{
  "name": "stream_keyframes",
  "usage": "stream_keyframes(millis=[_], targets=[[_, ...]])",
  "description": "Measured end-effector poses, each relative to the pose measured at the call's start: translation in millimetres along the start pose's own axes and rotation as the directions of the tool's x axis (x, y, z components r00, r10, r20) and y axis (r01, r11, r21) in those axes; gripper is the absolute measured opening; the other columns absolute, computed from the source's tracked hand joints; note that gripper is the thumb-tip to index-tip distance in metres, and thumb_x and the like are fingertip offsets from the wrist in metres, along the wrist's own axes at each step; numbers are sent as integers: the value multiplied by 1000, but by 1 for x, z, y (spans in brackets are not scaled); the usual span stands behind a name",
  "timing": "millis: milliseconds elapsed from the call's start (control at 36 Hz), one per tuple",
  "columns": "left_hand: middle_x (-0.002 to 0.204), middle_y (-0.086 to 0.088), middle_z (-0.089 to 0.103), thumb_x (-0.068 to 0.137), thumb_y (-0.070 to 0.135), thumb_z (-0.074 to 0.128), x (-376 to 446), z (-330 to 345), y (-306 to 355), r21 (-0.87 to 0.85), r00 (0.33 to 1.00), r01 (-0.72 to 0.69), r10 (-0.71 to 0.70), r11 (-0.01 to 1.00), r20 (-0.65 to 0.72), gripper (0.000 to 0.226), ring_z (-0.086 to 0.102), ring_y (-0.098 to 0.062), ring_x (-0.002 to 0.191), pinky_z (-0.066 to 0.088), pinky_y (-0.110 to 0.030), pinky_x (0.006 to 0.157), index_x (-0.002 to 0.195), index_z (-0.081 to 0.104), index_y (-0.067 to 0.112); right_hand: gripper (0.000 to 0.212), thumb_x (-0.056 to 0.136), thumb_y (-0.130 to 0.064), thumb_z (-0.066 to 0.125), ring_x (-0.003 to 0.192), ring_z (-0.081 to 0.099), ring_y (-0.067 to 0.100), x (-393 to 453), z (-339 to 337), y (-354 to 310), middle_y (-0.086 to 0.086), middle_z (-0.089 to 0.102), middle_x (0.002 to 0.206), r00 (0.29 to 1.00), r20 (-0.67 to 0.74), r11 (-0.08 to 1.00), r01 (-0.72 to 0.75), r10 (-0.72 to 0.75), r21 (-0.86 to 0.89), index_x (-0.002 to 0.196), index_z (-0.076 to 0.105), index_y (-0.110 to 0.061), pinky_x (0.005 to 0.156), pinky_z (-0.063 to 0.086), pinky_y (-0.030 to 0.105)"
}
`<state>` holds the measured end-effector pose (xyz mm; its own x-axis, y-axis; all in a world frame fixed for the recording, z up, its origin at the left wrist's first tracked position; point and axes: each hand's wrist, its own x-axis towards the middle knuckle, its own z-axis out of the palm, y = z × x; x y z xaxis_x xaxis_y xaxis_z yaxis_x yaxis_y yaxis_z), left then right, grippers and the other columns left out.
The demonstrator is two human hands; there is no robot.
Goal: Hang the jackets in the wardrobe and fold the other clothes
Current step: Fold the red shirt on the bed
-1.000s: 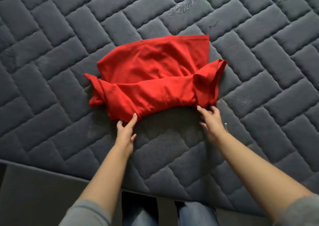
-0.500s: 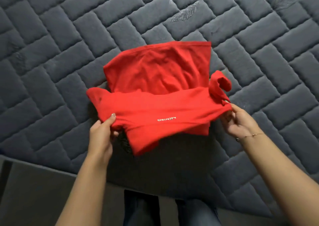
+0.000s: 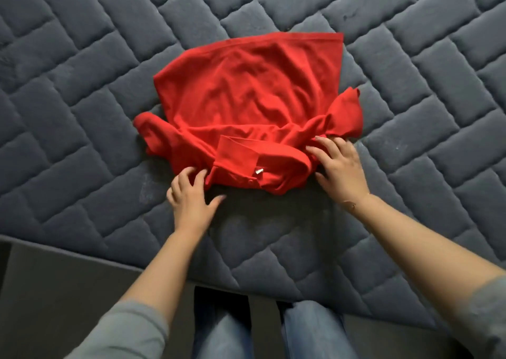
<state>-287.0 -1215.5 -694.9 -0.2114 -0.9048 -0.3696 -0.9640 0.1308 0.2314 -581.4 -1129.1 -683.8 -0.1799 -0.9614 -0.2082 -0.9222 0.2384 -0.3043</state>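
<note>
A red polo shirt (image 3: pixel 246 95) lies crumpled and partly folded on the quilted grey mattress (image 3: pixel 82 90). Its collar with a small white tag faces me at the near edge. My left hand (image 3: pixel 190 198) rests at the shirt's near left corner, fingertips touching the fabric by the collar. At the near right side my right hand (image 3: pixel 338 166) lies on the cloth with spread fingers, just below a bunched sleeve.
The mattress edge (image 3: pixel 109 260) runs across the lower part of the view, with a dark floor or bed frame (image 3: pixel 54 298) below it. My jeans-clad legs (image 3: pixel 224 331) stand against the edge.
The lifted near portion of the shirt has been laid back down on the mattress, collar side up. Both hands have let go of the raised fabric and now lie on it.
</note>
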Motion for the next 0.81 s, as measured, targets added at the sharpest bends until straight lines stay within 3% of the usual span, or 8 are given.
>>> stream_keyframes(millis=[111,194,278,361,444,556,667,806], targets=[[130,-6,51,79,35,75,14,-2,2,-104,999,-47,44,993,-33,28,35,-30,123,21,-41,104,97,73,14,8,71,-9,79,100,56,41,21,-6,10,10,71,101,995,-100,997,20,-13,69,79,78,-11,94,39,49],[111,3,62,84,31,72,18,-22,6,-311,995,-76,53,947,-81,21,46,-19,112,26,-33,97,94,73,13,7,77,-7,77,93,59,31,31,-26,8,14,72,87,995,-45,921,-67,91,384,76,75,0,89,43,42],[87,4,61,93,27,61,9,-64,18,-737,999,47,-30,675,36,18,51,-7,84,42,-24,81,91,67,10,38,91,-17,64,58,51,6,24,-60,-4,7,57,56,952,28,674,-236,304,701,58,60,2,64,43,30],[97,5,70,96,18,53,-6,-113,30,-919,974,222,-110,327,197,15,61,-6,90,47,-19,87,106,65,17,46,96,-25,55,34,42,6,1,-104,-7,-3,45,37,892,114,368,-294,437,882,57,48,-1,42,37,20],[87,8,74,96,9,52,-19,-171,51,-919,970,234,-7,317,245,16,66,-4,80,53,-14,73,102,66,14,46,88,-42,54,30,36,11,-24,-159,-12,1,40,39,900,162,312,-302,405,901,62,46,-5,33,28,17],[112,-7,66,94,10,57,-35,-242,91,-842,971,72,155,534,182,27,58,-20,108,43,-25,99,118,62,0,9,89,-14,66,58,59,9,-41,-213,-41,8,64,74,950,217,453,-298,223,840,84,59,-12,48,45,20],[91,2,66,94,4,55,-64,-305,138,-855,927,-103,361,508,103,14,56,-15,90,47,-17,80,98,66,13,83,78,3,74,129,34,7,-59,-229,-82,-5,36,140,932,364,572,-302,7,763,146,28,-12,96,33,3],[74,8,69,94,13,56,-90,-381,185,-890,865,-164,496,425,77,14,61,-6,68,51,-17,64,90,69,18,121,71,-11,84,138,19,1,-83,-228,-139,-12,18,148,953,303,516,-246,-27,821,152,-5,-21,109,25,10]])
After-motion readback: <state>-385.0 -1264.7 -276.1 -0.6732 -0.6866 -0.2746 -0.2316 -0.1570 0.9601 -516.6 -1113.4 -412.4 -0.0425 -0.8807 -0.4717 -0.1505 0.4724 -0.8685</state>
